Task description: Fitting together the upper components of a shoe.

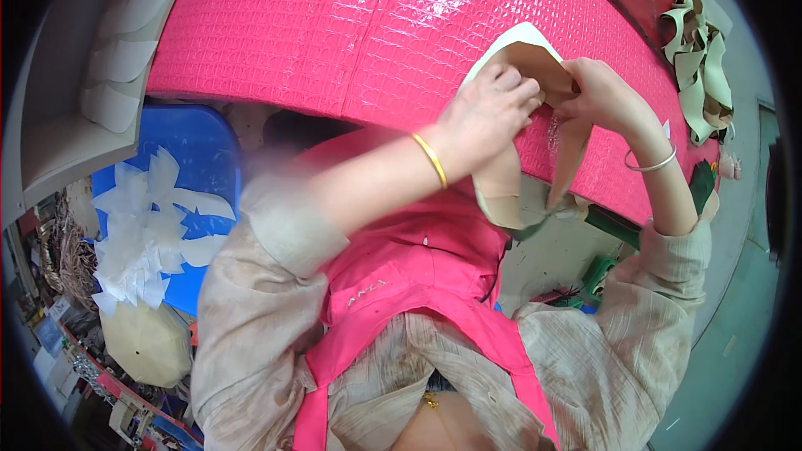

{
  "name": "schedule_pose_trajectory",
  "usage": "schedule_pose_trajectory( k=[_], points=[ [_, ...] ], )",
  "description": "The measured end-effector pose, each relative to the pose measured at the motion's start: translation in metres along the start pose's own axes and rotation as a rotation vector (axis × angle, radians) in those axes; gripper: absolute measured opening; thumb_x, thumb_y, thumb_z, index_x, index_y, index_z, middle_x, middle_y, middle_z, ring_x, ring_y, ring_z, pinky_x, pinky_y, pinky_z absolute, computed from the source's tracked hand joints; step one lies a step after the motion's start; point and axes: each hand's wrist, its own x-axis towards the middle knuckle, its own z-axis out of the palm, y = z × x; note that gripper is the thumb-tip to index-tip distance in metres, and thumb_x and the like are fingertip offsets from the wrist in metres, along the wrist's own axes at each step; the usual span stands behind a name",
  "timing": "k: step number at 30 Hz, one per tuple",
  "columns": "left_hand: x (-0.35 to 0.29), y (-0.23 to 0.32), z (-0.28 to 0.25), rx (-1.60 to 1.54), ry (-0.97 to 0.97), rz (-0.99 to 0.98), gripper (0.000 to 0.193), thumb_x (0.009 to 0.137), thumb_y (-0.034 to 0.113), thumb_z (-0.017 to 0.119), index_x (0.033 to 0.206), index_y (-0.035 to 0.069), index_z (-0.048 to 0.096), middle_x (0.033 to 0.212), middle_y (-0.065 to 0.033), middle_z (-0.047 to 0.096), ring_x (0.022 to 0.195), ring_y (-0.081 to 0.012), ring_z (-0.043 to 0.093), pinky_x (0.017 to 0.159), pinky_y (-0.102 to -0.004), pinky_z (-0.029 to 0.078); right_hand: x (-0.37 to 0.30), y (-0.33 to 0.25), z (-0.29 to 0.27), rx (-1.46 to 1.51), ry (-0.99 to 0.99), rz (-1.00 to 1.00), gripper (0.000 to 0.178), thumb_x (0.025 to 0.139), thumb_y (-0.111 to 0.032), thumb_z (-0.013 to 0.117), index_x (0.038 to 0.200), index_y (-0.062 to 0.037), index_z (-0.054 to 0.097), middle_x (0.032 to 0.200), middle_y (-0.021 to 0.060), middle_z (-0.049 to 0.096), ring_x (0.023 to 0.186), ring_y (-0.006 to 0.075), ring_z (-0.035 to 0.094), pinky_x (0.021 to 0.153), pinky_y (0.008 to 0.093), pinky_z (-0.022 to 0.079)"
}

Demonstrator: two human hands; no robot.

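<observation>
Pink apron (401, 259) foremost, left hand (491, 108) and right hand (595, 93) grip a tan piece (533, 58), fingers closed, over pink sheeting (276, 42).

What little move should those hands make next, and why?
Perhaps the left hand should press along the tan-and-white piece while the right hand steadies it. Both hands grip its upper part close together, and its lower parts hang past the near edge of the pink table, so a steady hold seems useful.
</observation>
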Motion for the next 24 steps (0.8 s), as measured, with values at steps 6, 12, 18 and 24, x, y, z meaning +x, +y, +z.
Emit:
schedule_pose_trajectory(
  k=[6, 12, 18, 24],
  points=[
    [-0.003, 0.057, 0.002, 0.221, 0.039, -0.309, 0.028, 0.071, 0.020, 0.055, 0.090, -0.001, 0.056, 0.095, -0.0072, 0.047, 0.090, -0.0224, 0.044, 0.080, -0.0351, 0.036, -0.017, -0.007, -0.007, -0.093, -0.051, -0.018, 0.021, 0.061, -0.009, 0.065, 0.074, 0.0033, 0.055, 0.070, 0.0212, 0.056, 0.068, 0.0342, 0.057, 0.060, 0.0381, 0.045],
    [-0.014, 0.057, -0.027, 0.118, -0.113, -0.338, 0.016, 0.073, 0.019, 0.056, 0.076, 0.003, 0.059, 0.085, -0.0051, 0.047, 0.083, -0.0209, 0.044, 0.070, -0.0310, 0.038, -0.070, -0.011, 0.045, -0.257, 0.477, -0.267, 0.010, 0.069, -0.004, 0.055, 0.079, -0.0036, 0.057, 0.078, 0.0110, 0.058, 0.079, 0.0255, 0.056, 0.067, 0.0339, 0.043],
    [0.025, 0.023, -0.095, -0.589, -0.222, -0.333, 0.014, 0.074, 0.015, 0.057, 0.077, 0.002, 0.061, 0.081, -0.0150, 0.055, 0.077, -0.0241, 0.055, 0.065, -0.0359, 0.044, -0.078, -0.011, 0.064, -0.365, 0.669, -0.375, 0.026, 0.061, -0.007, 0.053, 0.086, -0.0038, 0.057, 0.084, 0.0049, 0.052, 0.080, 0.0206, 0.052, 0.072, 0.0330, 0.041],
    [0.107, -0.005, -0.016, -0.636, -0.497, -0.049, 0.030, 0.068, 0.020, 0.062, 0.091, 0.001, 0.062, 0.076, -0.0160, 0.061, 0.075, -0.0277, 0.059, 0.068, -0.0369, 0.046, -0.074, -0.012, 0.055, -0.403, 0.666, -0.409, 0.026, 0.061, -0.007, 0.054, 0.086, -0.0025, 0.057, 0.081, 0.0052, 0.052, 0.077, 0.0195, 0.052, 0.078, 0.0335, 0.040]
  ],
)
